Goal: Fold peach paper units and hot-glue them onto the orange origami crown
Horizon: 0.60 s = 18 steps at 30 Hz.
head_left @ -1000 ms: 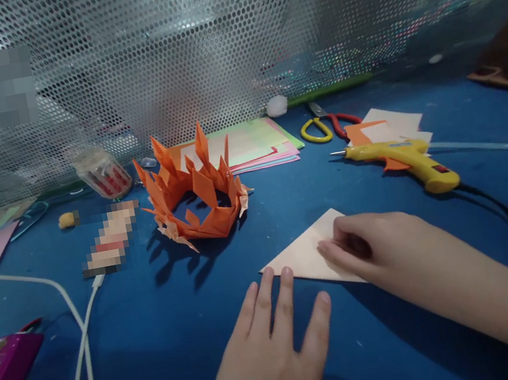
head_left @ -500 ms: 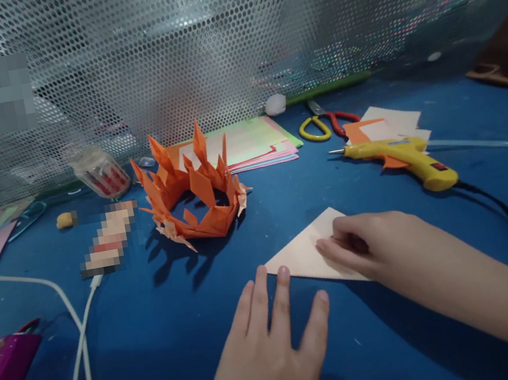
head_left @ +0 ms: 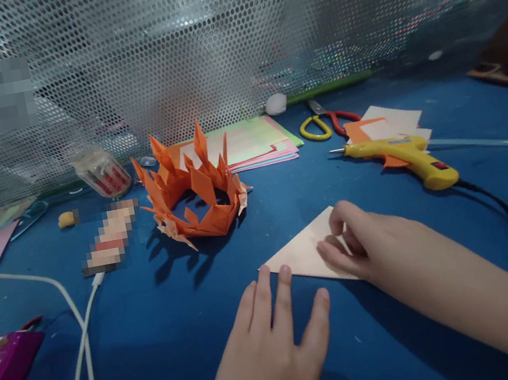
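Note:
A cream sheet of folded paper [head_left: 300, 246] lies as a triangle on the blue table, its point to the left. My left hand [head_left: 268, 338] is flat and open with spread fingers. Two of its fingertips touch the paper's lower left edge. On the paper's right part, my right hand [head_left: 365, 239] is closed, its fingers curled and pressing down; it covers that end of the paper. Just beyond, an orange paper crown [head_left: 207, 218] with pointed folded pieces stands on the table.
A yellow glue gun [head_left: 400, 157] lies at right over paper scraps [head_left: 392, 120]. Behind are scissors [head_left: 315, 130], stacked coloured paper [head_left: 250, 141] and a glass jar [head_left: 104, 174]. White cables [head_left: 80, 332] and a purple box [head_left: 7, 368] sit left. A perforated metal screen [head_left: 160, 49] borders the back.
The fingers of my right hand have loosened slightly, with the index finger raised and the hand shifted a little left. The paper's tip has slid slightly left. My left hand is nearly still.

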Each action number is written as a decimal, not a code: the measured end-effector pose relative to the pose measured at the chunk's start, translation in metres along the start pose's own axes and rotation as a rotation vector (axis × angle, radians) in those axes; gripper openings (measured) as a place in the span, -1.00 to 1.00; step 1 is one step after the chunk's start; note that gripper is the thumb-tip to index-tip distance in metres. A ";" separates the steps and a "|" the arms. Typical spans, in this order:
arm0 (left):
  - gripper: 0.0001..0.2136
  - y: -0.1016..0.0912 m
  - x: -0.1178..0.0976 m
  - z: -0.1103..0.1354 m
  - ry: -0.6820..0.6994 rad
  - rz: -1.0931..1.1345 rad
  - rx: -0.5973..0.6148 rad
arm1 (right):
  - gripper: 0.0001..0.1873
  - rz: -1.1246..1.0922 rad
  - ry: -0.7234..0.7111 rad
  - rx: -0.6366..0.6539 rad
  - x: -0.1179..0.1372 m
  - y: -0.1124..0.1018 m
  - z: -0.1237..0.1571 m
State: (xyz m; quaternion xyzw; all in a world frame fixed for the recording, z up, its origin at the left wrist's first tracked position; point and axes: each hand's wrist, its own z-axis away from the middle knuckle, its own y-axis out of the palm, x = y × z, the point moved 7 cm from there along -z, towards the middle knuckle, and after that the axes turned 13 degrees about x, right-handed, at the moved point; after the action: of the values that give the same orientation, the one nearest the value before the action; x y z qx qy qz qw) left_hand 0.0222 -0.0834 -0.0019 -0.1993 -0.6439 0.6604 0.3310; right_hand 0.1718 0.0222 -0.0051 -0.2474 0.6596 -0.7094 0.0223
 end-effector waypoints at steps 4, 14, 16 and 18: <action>-0.15 -0.001 -0.002 0.001 0.007 -0.004 -0.025 | -0.90 0.016 -0.136 -0.107 0.012 -0.005 0.005; -0.17 0.009 -0.004 -0.005 -0.120 0.078 0.087 | -0.83 0.133 -0.207 -0.108 0.016 -0.005 0.006; -0.16 0.006 -0.002 -0.005 -0.110 0.084 0.067 | -0.82 0.173 -0.178 -0.110 0.014 -0.004 0.005; -0.15 0.000 0.002 -0.005 -0.106 0.087 0.028 | -0.81 0.195 -0.170 -0.101 0.013 -0.002 0.005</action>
State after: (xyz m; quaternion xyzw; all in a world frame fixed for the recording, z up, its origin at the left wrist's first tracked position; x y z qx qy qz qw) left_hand 0.0244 -0.0784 -0.0024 -0.1873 -0.6420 0.6927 0.2701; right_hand 0.1627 0.0134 0.0007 -0.2419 0.7111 -0.6463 0.1344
